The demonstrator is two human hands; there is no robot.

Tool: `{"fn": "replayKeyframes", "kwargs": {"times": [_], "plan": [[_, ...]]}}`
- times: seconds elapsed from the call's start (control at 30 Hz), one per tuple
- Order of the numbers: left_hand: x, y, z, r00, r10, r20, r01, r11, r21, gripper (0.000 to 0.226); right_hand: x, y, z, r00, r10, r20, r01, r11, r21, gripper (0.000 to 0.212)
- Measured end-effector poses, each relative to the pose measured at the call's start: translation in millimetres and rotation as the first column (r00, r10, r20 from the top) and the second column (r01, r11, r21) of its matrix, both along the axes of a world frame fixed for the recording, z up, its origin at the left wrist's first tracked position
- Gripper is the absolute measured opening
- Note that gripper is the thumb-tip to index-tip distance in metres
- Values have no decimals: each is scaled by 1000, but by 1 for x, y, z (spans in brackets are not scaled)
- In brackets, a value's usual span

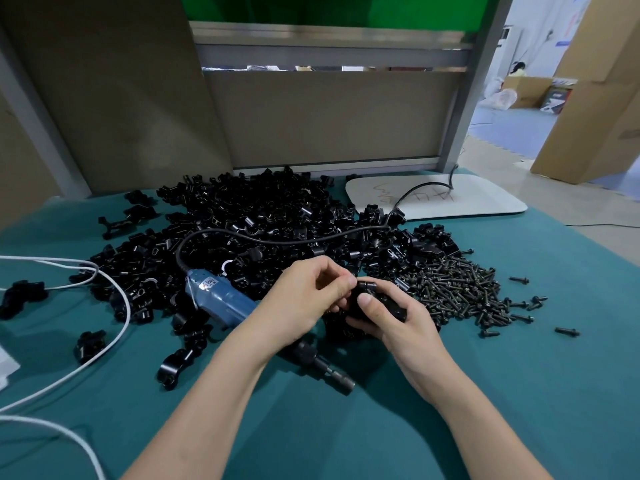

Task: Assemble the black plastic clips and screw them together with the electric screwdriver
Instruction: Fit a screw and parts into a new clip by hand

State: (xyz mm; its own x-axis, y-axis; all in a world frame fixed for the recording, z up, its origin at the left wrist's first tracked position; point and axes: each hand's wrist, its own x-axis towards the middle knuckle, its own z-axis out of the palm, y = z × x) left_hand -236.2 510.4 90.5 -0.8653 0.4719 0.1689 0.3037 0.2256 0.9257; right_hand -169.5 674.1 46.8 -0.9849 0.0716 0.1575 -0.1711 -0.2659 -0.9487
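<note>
Teal cloth covers the surface [519,393], and a grey partition [329,116] stands along its far edge. A big pile of black clips [263,216] spreads from the middle toward that edge, with a heap of screws [464,289] just beside it toward the right edge. The electric screwdriver [221,299] lies at the pile's near fringe, passing under the person's left forearm, its cord [277,237] trailing over the clips toward the far right corner.

Both hands work just above the pile's near rim. The right hand [405,327] has a closed grip round one clip [379,303], fingers curled beneath it and the thumb [365,299] pressed flat on top. The left hand [304,292] has its fingertips [346,282] bunched in a tight pinch at the clip's upper end, touching it; whether a screw or a second half sits between them I cannot tell.

This looks to me like the fitting step, before any driving. To do it well, the right hand should hold the piece steady and level while the left seats its part squarely, holes lined up and faces flush. A screw ought to stand straight in its hole before the left hand lets go, or it may tip out when the driver is picked up
</note>
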Motion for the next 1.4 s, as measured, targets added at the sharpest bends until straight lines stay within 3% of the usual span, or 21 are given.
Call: {"fn": "replayKeyframes", "kwargs": {"times": [0.2, 0.4, 0.5, 0.6, 0.7, 0.77, 0.87, 1.0, 1.1, 1.17, 1.23, 1.33, 1.4], "plan": [[8, 4, -5, 935, 34, -353, -95, 983, -156, 5, -1, 8, 2, 991, 117, 65, -104, 979, -173, 34], [16, 8, -5, 846, 32, -533, -92, 992, -86, 5, 1, 17, 6, 983, 179, 43, -164, 955, -246, 32], [24, 21, -2, 903, 90, -419, -117, 992, -39, 16, 6, 35, 12, 998, 61, -7, -59, 936, -346, 36], [26, 45, -1, 912, 27, -409, -122, 971, -208, 21, 16, 73, 14, 980, -201, 6, 175, 839, -514, 41], [26, 87, 2, 845, -133, -519, -100, 913, -396, 23, 27, 100, 11, 923, -378, 68, 336, 709, -621, 31], [25, 117, 3, 785, -247, -568, -88, 863, -497, 24, 32, 109, 10, 893, -435, 117, 373, 568, -734, 28], [20, 151, 0, 693, -441, -570, -123, 707, -696, 29, 35, 114, 9, 876, -456, 156, 358, 398, -845, 27], [13, 169, -7, 670, -524, -526, -205, 551, -809, 29, 34, 115, 8, 877, -449, 169, 349, 356, -867, 29], [14, 174, -9, 649, -530, -546, -250, 530, -811, 26, 32, 115, 7, 881, -441, 172, 353, 371, -859, 28], [18, 174, -7, 645, -526, -554, -248, 541, -803, 25, 32, 115, 6, 884, -435, 173, 353, 375, -857, 29], [23, 168, -3, 725, -431, -537, -157, 655, -739, 18, 32, 113, 7, 892, -422, 162, 343, 398, -851, 27], [33, 141, 4, 922, -137, -361, -17, 920, -392, 8, 31, 105, 9, 917, -377, 134, 316, 478, -820, 29], [42, 117, 2, 970, -27, -240, -12, 987, -159, 16, 28, 94, 11, 943, -312, 118, 289, 586, -757, 35]]}}
